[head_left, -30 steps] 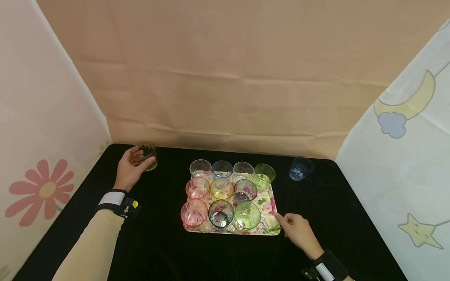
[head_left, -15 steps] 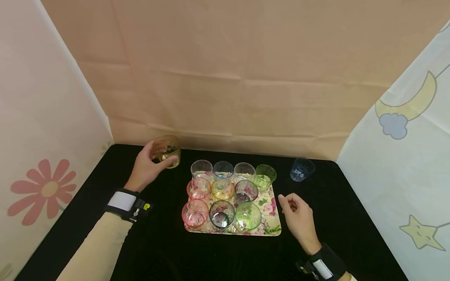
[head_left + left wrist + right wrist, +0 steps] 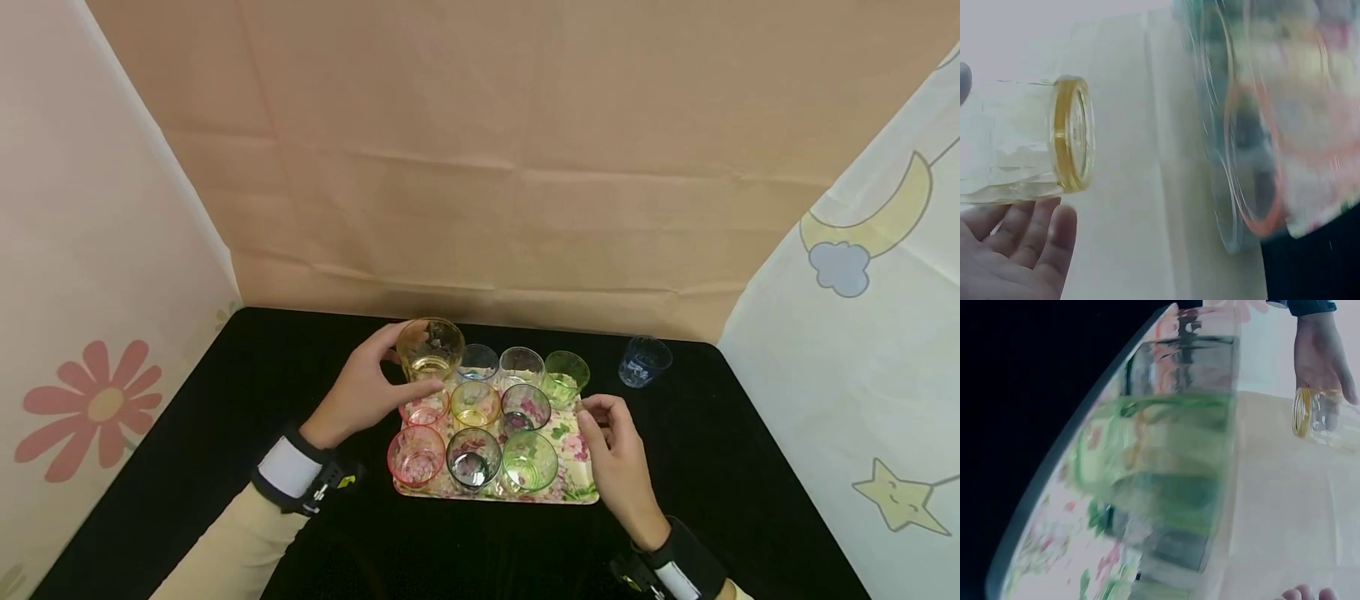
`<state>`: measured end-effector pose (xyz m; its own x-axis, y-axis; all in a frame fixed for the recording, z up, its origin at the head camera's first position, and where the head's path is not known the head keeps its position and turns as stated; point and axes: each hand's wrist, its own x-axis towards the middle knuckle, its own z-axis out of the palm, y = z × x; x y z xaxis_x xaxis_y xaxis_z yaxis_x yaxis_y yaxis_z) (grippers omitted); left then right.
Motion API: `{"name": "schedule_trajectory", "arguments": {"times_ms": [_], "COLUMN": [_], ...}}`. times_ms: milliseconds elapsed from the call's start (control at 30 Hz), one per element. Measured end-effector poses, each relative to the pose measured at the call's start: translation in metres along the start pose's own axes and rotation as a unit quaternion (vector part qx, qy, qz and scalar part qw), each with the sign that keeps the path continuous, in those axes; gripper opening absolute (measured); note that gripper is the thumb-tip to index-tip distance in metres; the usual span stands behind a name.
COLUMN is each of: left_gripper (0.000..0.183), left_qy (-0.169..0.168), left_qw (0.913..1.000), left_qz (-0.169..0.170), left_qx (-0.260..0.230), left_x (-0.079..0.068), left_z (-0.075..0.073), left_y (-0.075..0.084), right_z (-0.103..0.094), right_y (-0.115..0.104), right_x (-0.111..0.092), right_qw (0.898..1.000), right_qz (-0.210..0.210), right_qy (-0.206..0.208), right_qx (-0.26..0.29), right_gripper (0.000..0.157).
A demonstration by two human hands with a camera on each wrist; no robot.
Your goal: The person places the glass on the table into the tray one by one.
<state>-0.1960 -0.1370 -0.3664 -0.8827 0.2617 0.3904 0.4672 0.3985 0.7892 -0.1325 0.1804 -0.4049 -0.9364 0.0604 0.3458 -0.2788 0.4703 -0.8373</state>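
Observation:
My left hand (image 3: 363, 392) grips a yellow-tinted drinking glass (image 3: 431, 350) between thumb and fingers, over the back left corner of a floral tray (image 3: 573, 450). In the left wrist view, the glass (image 3: 1016, 140) lies sideways across the picture, its thick yellow base apart from the tray's glasses. Several tinted glasses stand in rows on the tray; the held glass covers one at the back left. My right hand (image 3: 622, 462) is at the tray's right edge with loosely bent fingers and nothing seen in it. Whether it touches the tray I cannot tell. Its fingertips (image 3: 1307, 594) barely show in the right wrist view.
A bluish glass (image 3: 643, 362) stands apart on the black table (image 3: 712, 433), right of the tray. A brown sheet (image 3: 487, 167) hangs behind the table, with patterned sheets (image 3: 832, 350) at either side.
My left hand has carried the yellow-tinted glass rightward from the table's back left to over the tray. My right hand has moved from the tray's front right corner up along its right edge.

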Motion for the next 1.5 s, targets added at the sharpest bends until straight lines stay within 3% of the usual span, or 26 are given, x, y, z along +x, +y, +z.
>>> {"name": "schedule_trajectory", "arguments": {"times_ms": [100, 300, 467, 633, 733, 900, 1267, 1400, 1500], "left_gripper": [0.076, 0.081, 0.083, 0.085, 0.087, 0.091, 0.096, 0.093, 0.092], "left_qy": [-0.019, -0.065, -0.108, -0.126, -0.132, -0.148, -0.114, -0.085, -0.074], "left_qw": [0.9992, 0.9941, 0.9870, 0.9838, 0.9836, 0.9810, 0.9872, 0.9898, 0.9901], "left_qz": [0.013, 0.034, 0.040, 0.044, 0.046, 0.058, 0.056, 0.061, 0.068], "left_qx": [-0.031, -0.079, -0.112, -0.120, -0.114, -0.111, -0.097, -0.096, -0.097], "left_x": [-0.004, -0.014, -0.022, -0.028, -0.030, -0.032, -0.029, -0.025, -0.023], "left_z": [0.011, 0.032, 0.049, 0.064, 0.071, 0.079, 0.078, 0.072, 0.068], "left_y": [0.014, 0.039, 0.054, 0.063, 0.065, 0.068, 0.062, 0.055, 0.052], "right_z": [0.005, 0.013, 0.018, 0.022, 0.024, 0.024, 0.020, 0.018, 0.018], "right_y": [-0.007, -0.023, -0.032, -0.043, -0.048, -0.050, -0.044, -0.041, -0.038], "right_x": [0.001, -0.001, -0.002, -0.001, -0.003, -0.009, -0.011, -0.013, -0.015], "right_qw": [0.998, 0.982, 0.972, 0.963, 0.962, 0.958, 0.937, 0.933, 0.922], "right_qz": [-0.041, -0.108, -0.108, -0.083, -0.076, -0.098, -0.115, -0.115, -0.107], "right_qy": [-0.014, -0.052, -0.083, -0.108, -0.126, -0.154, -0.213, -0.235, -0.251], "right_qx": [0.054, 0.145, 0.189, 0.233, 0.232, 0.223, 0.251, 0.249, 0.274], "right_gripper": [0.029, 0.040, 0.050, 0.055, 0.056, 0.058, 0.068, 0.064, 0.062]}}
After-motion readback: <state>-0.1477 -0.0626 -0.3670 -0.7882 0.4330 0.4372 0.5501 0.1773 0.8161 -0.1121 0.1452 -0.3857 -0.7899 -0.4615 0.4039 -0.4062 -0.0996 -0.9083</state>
